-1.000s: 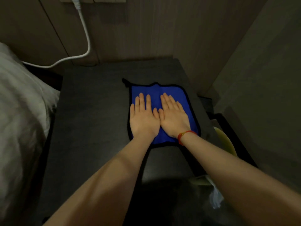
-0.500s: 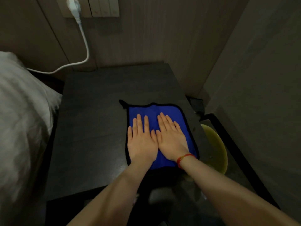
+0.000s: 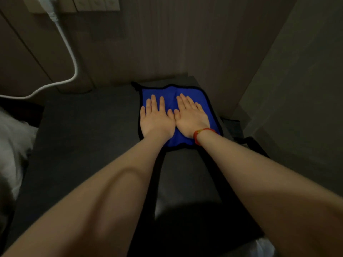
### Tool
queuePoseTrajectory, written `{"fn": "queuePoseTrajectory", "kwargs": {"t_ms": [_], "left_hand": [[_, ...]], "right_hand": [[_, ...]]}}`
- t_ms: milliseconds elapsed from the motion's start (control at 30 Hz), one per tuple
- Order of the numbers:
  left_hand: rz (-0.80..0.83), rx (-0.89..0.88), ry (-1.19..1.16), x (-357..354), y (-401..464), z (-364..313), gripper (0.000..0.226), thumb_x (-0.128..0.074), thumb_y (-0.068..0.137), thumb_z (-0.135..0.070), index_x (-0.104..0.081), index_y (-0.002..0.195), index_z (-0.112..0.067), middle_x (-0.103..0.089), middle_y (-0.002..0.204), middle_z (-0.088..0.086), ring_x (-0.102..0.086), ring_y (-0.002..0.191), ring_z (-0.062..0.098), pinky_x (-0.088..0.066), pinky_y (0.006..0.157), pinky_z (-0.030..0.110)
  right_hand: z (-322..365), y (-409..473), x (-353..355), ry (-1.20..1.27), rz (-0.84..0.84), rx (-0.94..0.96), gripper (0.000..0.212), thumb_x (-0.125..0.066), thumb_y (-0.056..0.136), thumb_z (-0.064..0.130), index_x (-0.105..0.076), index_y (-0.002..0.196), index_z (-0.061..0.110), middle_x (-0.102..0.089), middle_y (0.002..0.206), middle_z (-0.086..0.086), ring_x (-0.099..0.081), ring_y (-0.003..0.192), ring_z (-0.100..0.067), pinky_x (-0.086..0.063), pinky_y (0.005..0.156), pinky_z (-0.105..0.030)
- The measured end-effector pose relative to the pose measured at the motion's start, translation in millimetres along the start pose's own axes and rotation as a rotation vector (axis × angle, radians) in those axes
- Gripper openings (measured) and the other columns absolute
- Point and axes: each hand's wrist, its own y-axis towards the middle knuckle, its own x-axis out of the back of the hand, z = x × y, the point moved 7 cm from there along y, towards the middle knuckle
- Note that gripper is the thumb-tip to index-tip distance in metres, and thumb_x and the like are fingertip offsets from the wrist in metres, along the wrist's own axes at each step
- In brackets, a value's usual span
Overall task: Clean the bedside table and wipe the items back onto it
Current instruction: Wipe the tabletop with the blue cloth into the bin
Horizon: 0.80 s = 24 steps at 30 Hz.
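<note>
Blue cloth (image 3: 172, 98): a microfibre cloth with black border, lying flat at the far right corner of the bedside table (image 3: 89, 130); its far edge is near the wall, its right edge near the table's right edge.
Left hand (image 3: 156, 120): flat on the cloth, palm down, fingers straight and only a little apart, pressing on it.
Right hand (image 3: 191, 116): flat on the cloth beside the left one, fingers straight and close together; the two thumbs touch. A red bracelet (image 3: 201, 133) is on this wrist.
Free room: wide dark table surface to the left of the cloth and in front of it; almost none behind it or to its right.
Things around: white cable (image 3: 71, 58) hangs down the wall from a plug (image 3: 47, 4) at the top left and runs off to the left, apart from the cloth. White bedding (image 3: 13, 145) lies along the table's left side.
Right side: a plain wall (image 3: 300, 93) stands close, with a narrow dark gap between it and the table.
Surface and room: dark matt tabletop, wood-panel wall (image 3: 157, 43) behind, dim light.
</note>
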Motion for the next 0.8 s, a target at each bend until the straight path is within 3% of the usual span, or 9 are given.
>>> {"fn": "queuePoseTrajectory", "kwargs": {"t_ms": [167, 367, 800], "left_hand": [[-0.002, 0.01, 0.027, 1.8, 48.6, -3.6, 0.057, -0.011, 0.1, -0.038, 0.003, 0.151, -0.018, 0.008, 0.16, 0.006, 0.005, 0.148, 0.02, 0.001, 0.119, 0.037], [0.017, -0.006, 0.035, 1.6, 51.3, -5.0, 0.057, -0.01, 0.1, -0.038, 0.005, 0.151, -0.016, 0.009, 0.159, 0.007, 0.005, 0.148, 0.021, 0.001, 0.119, 0.037], [0.012, -0.037, -0.022, -7.9, -113.2, -10.4, 0.057, -0.01, 0.1, -0.036, 0.009, 0.15, -0.016, 0.012, 0.159, 0.006, 0.007, 0.147, 0.018, 0.002, 0.12, 0.034]], "right_hand": [[-7.1, 50.9, 4.5, -0.022, -0.008, -0.02, 0.055, -0.015, 0.099, 0.034, -0.003, 0.149, 0.015, 0.001, 0.158, 0.002, 0.0, 0.145, -0.012, 0.0, 0.118, -0.031], [-6.9, 52.5, 3.7, -0.019, -0.008, -0.026, 0.055, -0.015, 0.099, 0.034, -0.002, 0.149, 0.014, 0.001, 0.158, 0.0, 0.0, 0.145, -0.013, 0.0, 0.118, -0.031], [2.8, -116.9, -4.6, -0.004, 0.021, 0.026, 0.054, -0.017, 0.1, 0.033, -0.001, 0.148, 0.016, 0.001, 0.158, 0.002, 0.001, 0.145, -0.011, 0.0, 0.119, -0.03]]}}
